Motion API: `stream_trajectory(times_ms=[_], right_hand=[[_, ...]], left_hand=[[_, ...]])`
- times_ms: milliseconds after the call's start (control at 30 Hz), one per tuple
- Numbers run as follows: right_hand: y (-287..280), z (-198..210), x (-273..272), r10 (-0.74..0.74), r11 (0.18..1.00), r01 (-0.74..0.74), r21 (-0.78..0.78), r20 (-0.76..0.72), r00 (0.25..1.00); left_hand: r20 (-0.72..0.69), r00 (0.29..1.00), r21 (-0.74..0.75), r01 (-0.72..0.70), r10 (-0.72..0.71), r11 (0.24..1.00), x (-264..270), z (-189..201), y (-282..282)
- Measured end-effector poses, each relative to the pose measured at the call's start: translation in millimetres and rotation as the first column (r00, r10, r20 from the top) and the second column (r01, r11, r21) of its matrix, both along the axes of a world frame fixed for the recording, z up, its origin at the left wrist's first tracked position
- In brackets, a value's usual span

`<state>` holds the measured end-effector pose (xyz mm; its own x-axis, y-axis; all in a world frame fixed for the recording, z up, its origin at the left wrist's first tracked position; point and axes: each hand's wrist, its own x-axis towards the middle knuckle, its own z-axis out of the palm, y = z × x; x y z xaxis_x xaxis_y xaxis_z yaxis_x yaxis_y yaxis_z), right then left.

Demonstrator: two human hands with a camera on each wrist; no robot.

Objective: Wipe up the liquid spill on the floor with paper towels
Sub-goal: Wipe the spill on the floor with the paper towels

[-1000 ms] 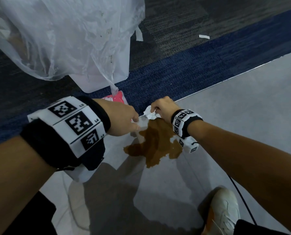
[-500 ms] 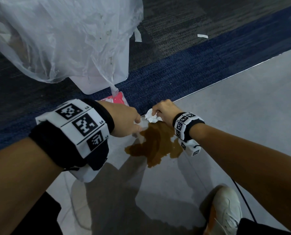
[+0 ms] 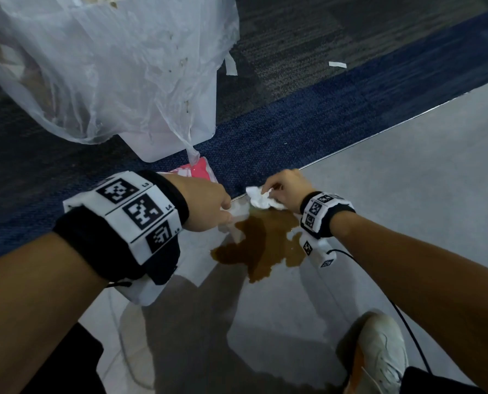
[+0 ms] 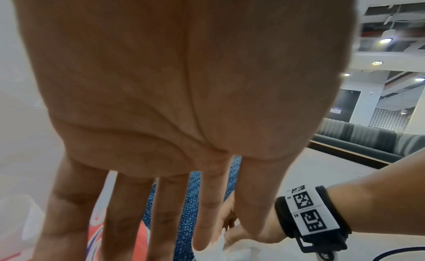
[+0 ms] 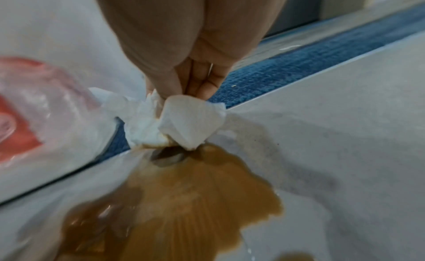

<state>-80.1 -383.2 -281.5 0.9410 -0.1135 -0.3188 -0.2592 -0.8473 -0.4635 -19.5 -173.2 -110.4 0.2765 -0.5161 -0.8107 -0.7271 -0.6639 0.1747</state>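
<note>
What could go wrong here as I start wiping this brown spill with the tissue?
The brown puddle lies right against the blue carpet edge, so wiping that way could stain it. The small paper wad pinched by your right hand will likely saturate quickly. Your shoe is close and could track liquid.

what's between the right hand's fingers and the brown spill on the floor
A crumpled white paper towel: the right hand pinches its top and its lower edge touches the brown spill. The right wrist view shows it best.

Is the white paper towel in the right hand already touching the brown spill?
Touching. In the right wrist view, the paper towel meets the spill at its lower edge, already stained brown.
</note>
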Motion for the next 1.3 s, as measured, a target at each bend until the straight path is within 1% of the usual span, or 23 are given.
stream_trajectory(times_ms=[67,200,300,500,700,800,933,967,1033,1067,1167,1300], right_hand=[[-5,3,0,-0.069,0.998,0.069,0.008,0.065,0.995],[-3,2,6,-0.022,0.999,0.024,-0.027,0.088,0.996],[2,-3,5,0.003,0.999,0.000,-0.049,0.062,0.998],[7,-7,1,-0.028,0.997,0.028,-0.068,0.003,1.000],[10,-6,-15,-0.054,0.994,0.052,-0.098,-0.016,0.998],[11,-3,-19,-0.017,0.991,0.014,-0.131,-0.021,1.000],[8,10,-20,0.030,0.994,-0.041,-0.099,-0.111,0.993],[5,13,-18,0.005,0.996,-0.015,-0.091,-0.109,0.994],[0,17,-12,-0.074,0.995,0.069,-0.078,-0.066,0.995],[0,19,-8,-0.090,0.993,0.087,-0.084,-0.040,0.995],[5,14,4,-0.054,0.990,0.053,-0.129,-0.001,0.999],[21,-5,10,-0.001,0.976,-0.002,-0.218,-0.015,1.000]], left_hand=[[0.006,1.000,0.003,0.006,-0.006,1.000,2,-2,1],[0.011,1.000,0.000,0.002,-0.002,1.000,3,-2,0],[0.015,1.000,-0.003,0.009,-0.009,1.000,3,-3,1],[0.021,1.000,-0.012,0.011,-0.010,1.000,3,-4,4],[0.014,1.000,-0.012,0.009,-0.009,1.000,1,-1,3],[0.004,1.000,-0.014,0.003,-0.003,1.000,1,-2,1],[-0.001,1.000,-0.020,0.005,-0.005,1.000,2,-4,1],[0.001,1.000,-0.019,0.009,-0.009,1.000,2,-4,2],[0.000,1.000,-0.019,0.013,-0.013,1.000,3,-4,4],[-0.001,1.000,-0.021,0.014,-0.014,1.000,4,-4,4],[-0.002,1.000,-0.020,0.024,-0.024,1.000,6,-6,5],[0.004,0.999,-0.011,0.037,-0.037,0.999,6,-7,7]])
